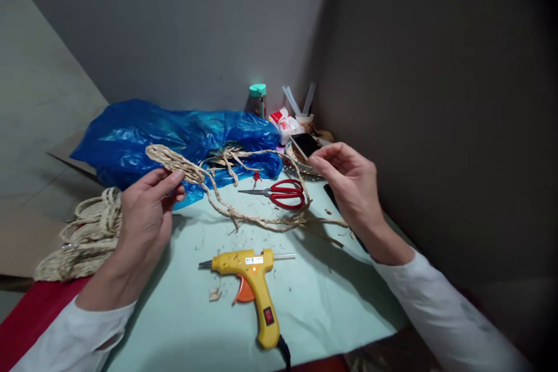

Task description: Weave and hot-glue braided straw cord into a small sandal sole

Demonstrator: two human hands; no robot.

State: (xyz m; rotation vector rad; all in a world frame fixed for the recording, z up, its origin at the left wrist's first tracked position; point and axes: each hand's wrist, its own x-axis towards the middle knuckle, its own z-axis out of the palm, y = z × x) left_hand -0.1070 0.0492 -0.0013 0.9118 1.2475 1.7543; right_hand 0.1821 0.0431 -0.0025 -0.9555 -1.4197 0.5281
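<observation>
My left hand [150, 203] pinches a flat coil of braided straw cord [174, 161] between thumb and fingers, above the left side of the table. From this coil the braid sags to the right across the table and ends in loose, frayed strands [322, 229] below my right hand. My right hand [349, 186] is raised at the right, thumb and forefinger pressed together; whatever they hold, if anything, I cannot make out. Red-handled scissors [285, 193] lie behind the sagging braid. Nearer me lies a yellow hot glue gun [248, 270], its small light glowing orange and a glue stick protruding behind.
A blue plastic bag [143, 122] with straw strands at its opening fills the back left. Finished-looking braided loops [91, 232] are piled at left. A phone [305, 144], a green-lidded jar [257, 99] and a cup of glue sticks [305, 121] stand near the walls. Scraps litter the pale tabletop [209, 325].
</observation>
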